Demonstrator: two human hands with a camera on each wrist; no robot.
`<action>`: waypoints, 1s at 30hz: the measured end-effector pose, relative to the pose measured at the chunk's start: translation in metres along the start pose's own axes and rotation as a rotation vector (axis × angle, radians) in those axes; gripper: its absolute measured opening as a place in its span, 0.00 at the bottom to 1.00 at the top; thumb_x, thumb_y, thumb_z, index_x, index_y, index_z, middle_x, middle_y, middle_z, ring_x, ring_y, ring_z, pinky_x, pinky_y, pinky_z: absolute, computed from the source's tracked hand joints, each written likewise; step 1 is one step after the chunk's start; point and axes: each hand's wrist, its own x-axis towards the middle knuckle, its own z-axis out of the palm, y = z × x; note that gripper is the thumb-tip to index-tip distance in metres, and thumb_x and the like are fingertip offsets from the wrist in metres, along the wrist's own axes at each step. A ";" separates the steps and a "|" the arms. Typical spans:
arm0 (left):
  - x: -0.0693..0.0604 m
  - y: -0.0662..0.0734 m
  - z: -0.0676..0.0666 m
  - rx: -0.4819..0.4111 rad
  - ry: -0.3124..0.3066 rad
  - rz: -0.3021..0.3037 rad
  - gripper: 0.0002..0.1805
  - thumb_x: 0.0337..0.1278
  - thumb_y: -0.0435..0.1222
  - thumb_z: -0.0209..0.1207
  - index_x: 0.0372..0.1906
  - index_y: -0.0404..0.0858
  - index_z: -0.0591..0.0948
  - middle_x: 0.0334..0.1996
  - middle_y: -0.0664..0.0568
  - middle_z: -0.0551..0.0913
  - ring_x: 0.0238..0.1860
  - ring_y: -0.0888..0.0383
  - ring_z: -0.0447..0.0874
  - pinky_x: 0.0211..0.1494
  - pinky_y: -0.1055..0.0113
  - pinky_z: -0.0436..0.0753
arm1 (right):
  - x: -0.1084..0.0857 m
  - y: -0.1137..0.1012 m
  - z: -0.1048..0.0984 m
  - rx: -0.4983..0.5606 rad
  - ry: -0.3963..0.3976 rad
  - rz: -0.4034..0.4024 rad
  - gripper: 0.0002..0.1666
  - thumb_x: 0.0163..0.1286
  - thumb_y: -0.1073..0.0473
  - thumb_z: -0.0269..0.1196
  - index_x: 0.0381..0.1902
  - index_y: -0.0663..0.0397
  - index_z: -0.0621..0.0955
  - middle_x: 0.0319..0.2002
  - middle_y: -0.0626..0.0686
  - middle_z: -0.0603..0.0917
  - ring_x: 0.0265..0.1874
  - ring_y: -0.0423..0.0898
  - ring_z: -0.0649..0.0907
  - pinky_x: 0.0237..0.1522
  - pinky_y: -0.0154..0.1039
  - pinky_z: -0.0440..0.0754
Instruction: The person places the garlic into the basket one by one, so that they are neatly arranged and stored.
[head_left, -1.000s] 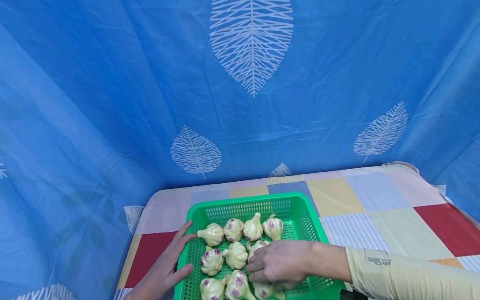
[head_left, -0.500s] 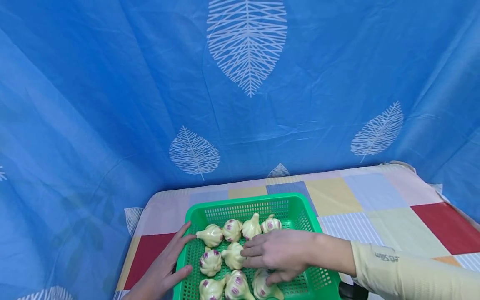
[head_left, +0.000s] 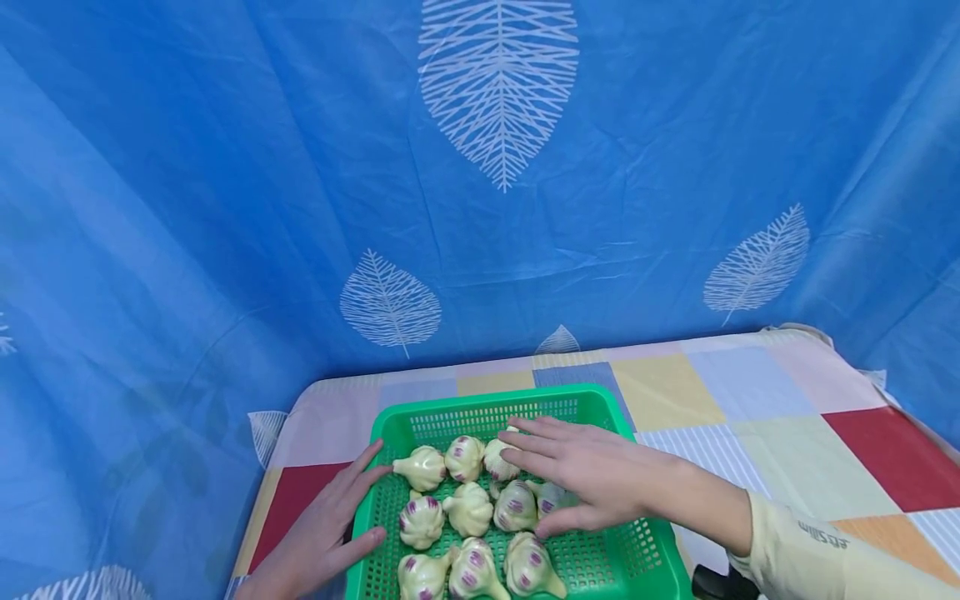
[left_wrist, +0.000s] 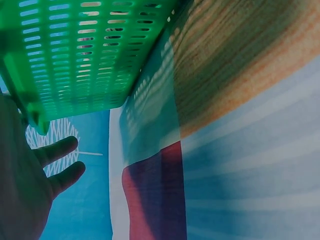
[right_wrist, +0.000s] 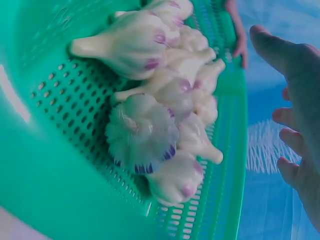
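Several glossy cream garlic bulbs with purple streaks lie in rows in a green plastic basket in the head view. My right hand hovers over the basket's right part, fingers spread and straight, holding nothing. Below its palm sits a garlic bulb, partly covered, beside another garlic bulb. Clear of the hand in the right wrist view, the garlic bulb rests on others. My left hand has loosely straight fingers against the basket's left rim, with its fingertips near the garlic bulb.
A patchwork tablecloth covers the table under the basket. Blue curtains with white leaf prints hang behind and at both sides. A black object shows by the right wrist. The perforated basket wall fills the left wrist view's top.
My right hand has risen off the bulbs and opened, shifting back and to the right. Bulbs in the middle row, covered before, now show. The left hand has stayed at the rim.
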 end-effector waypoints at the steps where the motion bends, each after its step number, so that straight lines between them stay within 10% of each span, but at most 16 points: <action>1: 0.000 0.001 -0.001 0.009 0.001 -0.004 0.37 0.67 0.48 0.62 0.77 0.51 0.64 0.80 0.57 0.51 0.75 0.51 0.57 0.64 0.34 0.70 | -0.003 0.001 0.000 0.020 0.012 0.029 0.48 0.73 0.28 0.52 0.79 0.50 0.61 0.79 0.50 0.57 0.78 0.51 0.52 0.73 0.52 0.61; 18: 0.004 0.006 -0.024 0.238 0.027 0.030 0.50 0.57 0.58 0.65 0.80 0.45 0.58 0.80 0.53 0.54 0.74 0.47 0.59 0.65 0.34 0.68 | -0.044 0.026 -0.002 0.072 0.184 0.315 0.54 0.67 0.29 0.61 0.81 0.48 0.56 0.80 0.50 0.51 0.79 0.55 0.49 0.70 0.62 0.62; 26: 0.008 0.003 -0.041 0.450 0.101 0.127 0.54 0.59 0.58 0.64 0.82 0.41 0.51 0.80 0.45 0.51 0.77 0.43 0.51 0.77 0.69 0.33 | -0.064 0.037 -0.004 0.060 0.225 0.440 0.57 0.66 0.30 0.62 0.82 0.46 0.53 0.81 0.52 0.49 0.79 0.57 0.48 0.73 0.60 0.56; 30: 0.009 0.002 -0.046 0.527 0.117 0.137 0.56 0.57 0.63 0.62 0.81 0.40 0.52 0.80 0.44 0.52 0.76 0.42 0.51 0.75 0.70 0.28 | -0.075 0.043 -0.002 0.032 0.239 0.479 0.59 0.65 0.30 0.64 0.82 0.49 0.52 0.81 0.53 0.48 0.79 0.57 0.47 0.77 0.48 0.44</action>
